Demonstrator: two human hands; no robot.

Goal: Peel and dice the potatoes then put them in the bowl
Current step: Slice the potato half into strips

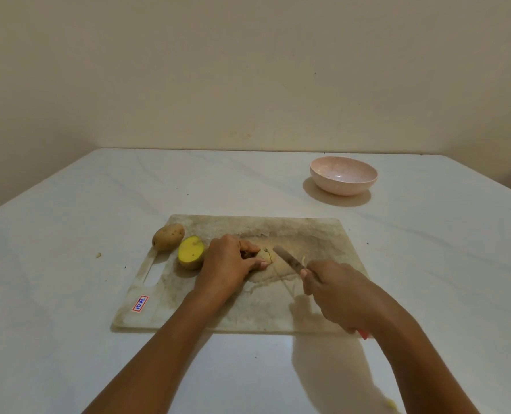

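On cutting board point(308, 234): left hand point(227, 261) holds potato piece point(264, 255), right hand point(338, 291) grips knife point(288, 259); probably dicing; next: press blade through

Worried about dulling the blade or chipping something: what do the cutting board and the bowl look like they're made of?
The cutting board is probably plastic: whitish, matte, scored and brown-stained, with a moulded slot handle. The bowl is likely melamine or plastic, possibly glazed ceramic: pale pink, speckled and smooth, with a soft sheen.
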